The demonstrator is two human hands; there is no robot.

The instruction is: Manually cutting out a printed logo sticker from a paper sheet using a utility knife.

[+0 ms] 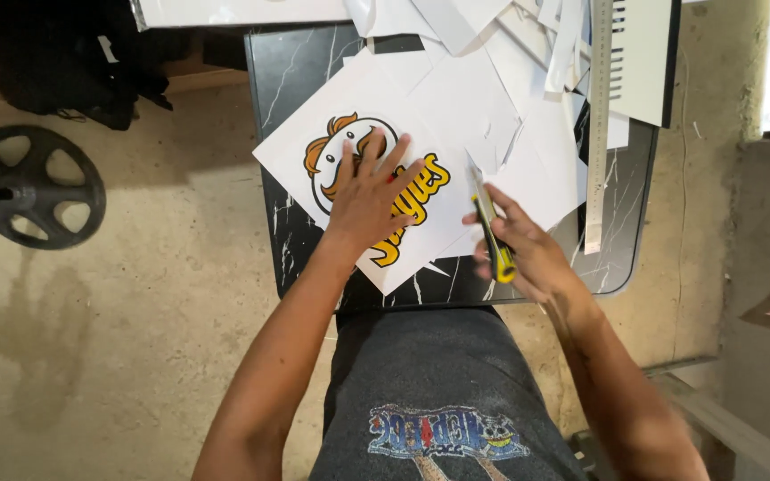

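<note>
My left hand [369,198] lies flat, fingers spread, pressing down on a white sheet of paper printed with a cartoon face and yellow lettering [349,151]. The face, round with orange hair and moustache in black outline, shows just beyond my fingertips; the yellow block letters with black edges run out from under my palm toward my right.

My right hand [520,249] is closed around a yellow and black utility knife [492,233]. Its blade end points away from me, tip resting at the printed sheet's right edge, just beside my left hand.

The sheet sits tilted, corner toward me, on a small black marble-patterned table with white veins [289,67]. Beyond both hands: a heap of plain white paper offcuts [492,53]. Right of my knife hand, a long metal ruler [597,134] lies lengthwise, and past it a white board with a slotted edge [643,53].

Well left of my left hand, on the concrete floor [153,338], a black spoked iron wheel [36,185].
</note>
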